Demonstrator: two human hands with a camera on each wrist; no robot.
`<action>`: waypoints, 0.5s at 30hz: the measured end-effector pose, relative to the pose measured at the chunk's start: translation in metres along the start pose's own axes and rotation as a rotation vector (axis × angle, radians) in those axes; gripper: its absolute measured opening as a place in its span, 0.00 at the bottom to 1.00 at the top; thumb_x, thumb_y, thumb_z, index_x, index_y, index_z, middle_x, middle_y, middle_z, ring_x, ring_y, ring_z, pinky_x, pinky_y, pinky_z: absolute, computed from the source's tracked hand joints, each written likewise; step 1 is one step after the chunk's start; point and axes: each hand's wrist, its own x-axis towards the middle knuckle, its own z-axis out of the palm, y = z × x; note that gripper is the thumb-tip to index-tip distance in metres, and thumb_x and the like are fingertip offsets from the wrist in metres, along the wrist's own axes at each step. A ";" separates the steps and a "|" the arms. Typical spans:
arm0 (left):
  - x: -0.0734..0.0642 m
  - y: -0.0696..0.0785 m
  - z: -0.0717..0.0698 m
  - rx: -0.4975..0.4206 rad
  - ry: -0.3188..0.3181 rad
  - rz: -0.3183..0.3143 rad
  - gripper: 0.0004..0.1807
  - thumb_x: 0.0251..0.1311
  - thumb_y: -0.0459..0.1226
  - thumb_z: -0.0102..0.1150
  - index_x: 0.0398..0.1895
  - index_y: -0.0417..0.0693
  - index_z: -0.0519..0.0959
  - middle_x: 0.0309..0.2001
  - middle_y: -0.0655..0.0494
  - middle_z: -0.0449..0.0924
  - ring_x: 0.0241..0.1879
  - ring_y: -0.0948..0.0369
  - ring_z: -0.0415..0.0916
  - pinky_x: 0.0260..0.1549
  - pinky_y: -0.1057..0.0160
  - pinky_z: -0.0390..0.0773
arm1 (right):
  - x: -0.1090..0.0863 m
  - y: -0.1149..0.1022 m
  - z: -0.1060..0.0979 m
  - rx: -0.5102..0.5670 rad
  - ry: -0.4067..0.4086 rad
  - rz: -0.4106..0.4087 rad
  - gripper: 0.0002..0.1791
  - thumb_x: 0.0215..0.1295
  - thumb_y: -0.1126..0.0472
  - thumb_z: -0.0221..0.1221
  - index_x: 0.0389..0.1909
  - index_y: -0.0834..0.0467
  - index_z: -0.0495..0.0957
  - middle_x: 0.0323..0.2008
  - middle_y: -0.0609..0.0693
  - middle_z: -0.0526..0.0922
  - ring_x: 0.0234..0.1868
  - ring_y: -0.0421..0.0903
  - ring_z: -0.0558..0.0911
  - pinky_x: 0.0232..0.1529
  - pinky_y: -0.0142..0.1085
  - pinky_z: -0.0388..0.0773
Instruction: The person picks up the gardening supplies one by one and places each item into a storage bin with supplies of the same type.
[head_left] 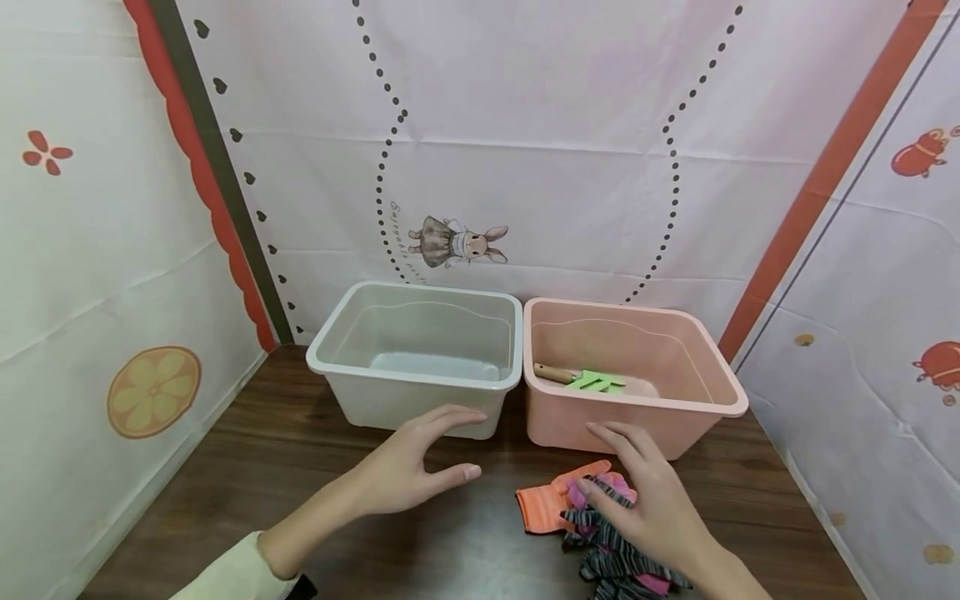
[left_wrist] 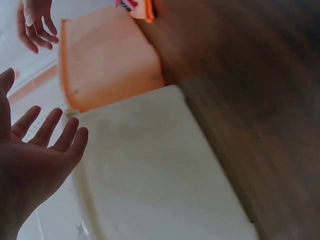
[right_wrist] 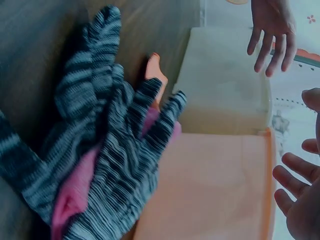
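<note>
In the head view my left hand [head_left: 408, 462] hovers in front of the grey-white bin [head_left: 420, 396], fingers extended and holding nothing. My right hand [head_left: 648, 492] is held over a small heap of gloves, its fingers loosely spread and apart from them as the right wrist view shows. The heap has an orange glove [head_left: 542, 508], some pink fabric [head_left: 617, 483] and black-and-grey striped gloves [head_left: 611, 554]. Behind that hand stands a pink bin [head_left: 637, 408]. Inside it lies a green garden tool [head_left: 596, 381] with a wooden handle [head_left: 553, 372].
Both bins stand side by side on a dark wooden table [head_left: 247, 467], close to the back. A printed cloth wall [head_left: 540, 192] rises behind them, with more cloth on the left [head_left: 90, 275] and right [head_left: 862, 400].
</note>
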 end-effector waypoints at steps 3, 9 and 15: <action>-0.009 -0.011 0.004 -0.039 0.007 -0.044 0.30 0.71 0.57 0.65 0.74 0.71 0.71 0.70 0.71 0.74 0.70 0.65 0.70 0.69 0.49 0.74 | -0.001 0.000 0.007 -0.010 -0.014 0.025 0.37 0.63 0.52 0.76 0.72 0.48 0.76 0.65 0.40 0.76 0.64 0.41 0.75 0.61 0.36 0.79; -0.029 -0.041 0.004 -0.206 0.038 -0.170 0.26 0.75 0.49 0.63 0.73 0.60 0.74 0.68 0.59 0.78 0.66 0.54 0.77 0.65 0.45 0.78 | -0.002 0.002 0.021 0.027 -0.056 0.081 0.34 0.65 0.49 0.75 0.71 0.46 0.77 0.63 0.37 0.76 0.63 0.40 0.76 0.56 0.53 0.84; -0.048 -0.063 -0.009 -0.260 0.068 -0.335 0.26 0.78 0.49 0.59 0.73 0.49 0.75 0.67 0.53 0.80 0.67 0.49 0.76 0.67 0.49 0.76 | -0.003 0.007 0.036 0.049 -0.079 0.127 0.32 0.66 0.46 0.74 0.69 0.49 0.78 0.62 0.39 0.78 0.62 0.41 0.77 0.56 0.53 0.84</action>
